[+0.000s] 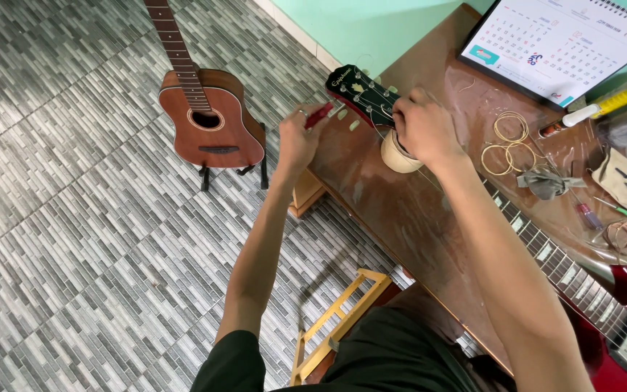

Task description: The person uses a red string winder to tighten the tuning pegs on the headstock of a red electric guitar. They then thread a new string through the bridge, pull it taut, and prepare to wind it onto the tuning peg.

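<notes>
Now the left hand (295,141) is up beside the black headstock (357,91) of the dark red electric guitar (618,305), fingers pinched round a small red-handled tool (319,115) whose tip points toward the pale tuning pegs (342,114) along the headstock's near edge. Over on the other side, the right hand (422,127) is planted on the neck just behind the headstock, fingers curled down tight over the strings; exactly what the fingertips press I cannot tell, they are hidden under the knuckles. Beneath that hand sits a round cream-coloured roll (398,156), propping up the neck. The guitar lies flat across the brown wooden table (400,218), headstock jutting out past the table's far corner, fretboard (546,254) with its pale block inlays running back to the red body and a chrome pickup at the lower right.

Around it: coils of old wire string (509,145) lie on the table near the right forearm, a crumpled grey cloth (546,181) just beyond them, a small green-handled screwdriver (615,209) further right, and a white desk calendar (560,43) stands at the table's back edge. Down on the grey patterned tile floor (74,218), a brown acoustic guitar (208,120) stands upright on a black stand, well apart from the table.
</notes>
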